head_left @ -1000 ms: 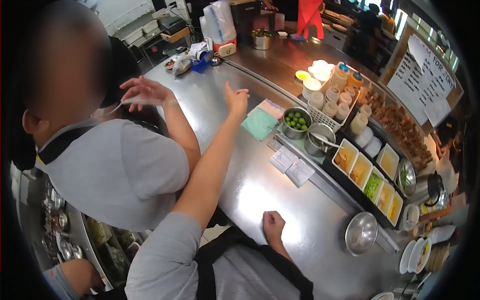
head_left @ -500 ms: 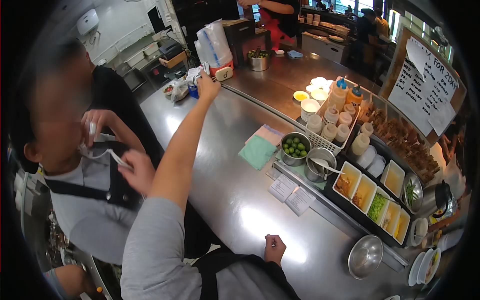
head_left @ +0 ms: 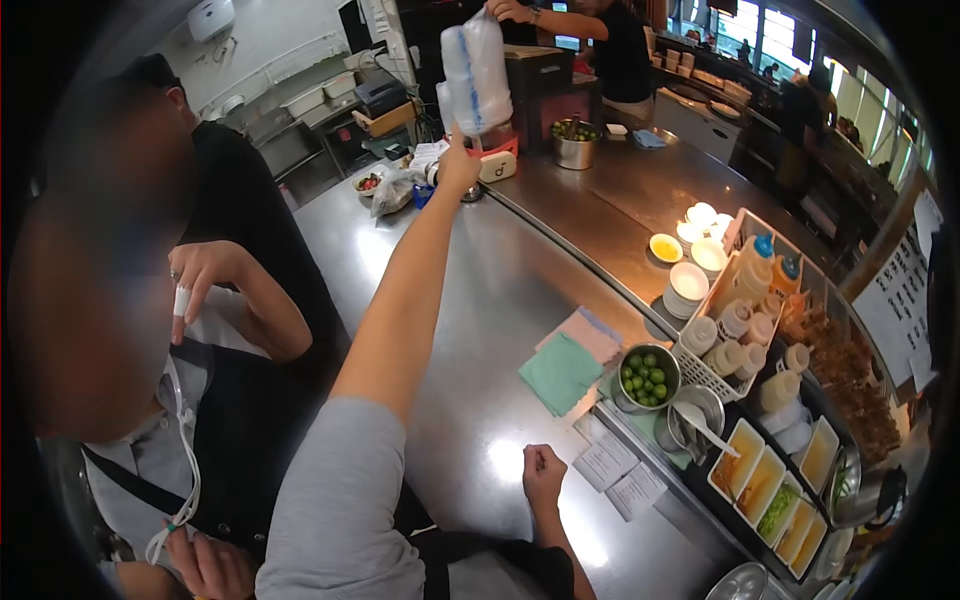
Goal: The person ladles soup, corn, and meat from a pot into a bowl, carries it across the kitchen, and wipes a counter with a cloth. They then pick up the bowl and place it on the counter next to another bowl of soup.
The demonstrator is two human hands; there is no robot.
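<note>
My left arm stretches across the steel counter (head_left: 400, 330) toward its far end. My left hand (head_left: 459, 168) is raised there with one finger stretched out, in front of a plastic bag of stacked cups (head_left: 475, 80). Close by are a small cream-coloured box (head_left: 498, 166) and a knotted plastic bag (head_left: 392, 192). My right hand (head_left: 543, 475) is curled closed over the near counter, and nothing shows in it. Right of it lie printed slips (head_left: 605, 465); beyond it is a green cloth (head_left: 560, 372).
A co-worker (head_left: 210, 400) stands close at left, one hand raised near the face. Another person's hand (head_left: 510, 11) touches the cup bag's top. At right are a pot of limes (head_left: 648, 376), a basket of squeeze bottles (head_left: 705, 368), topping trays (head_left: 765, 480) and a steel bowl (head_left: 738, 582).
The view has swung left, so the counter items sit farther right. A person across the counter has brought a hand to the cup bag. The near co-worker's lower hand has dropped with a white cord.
</note>
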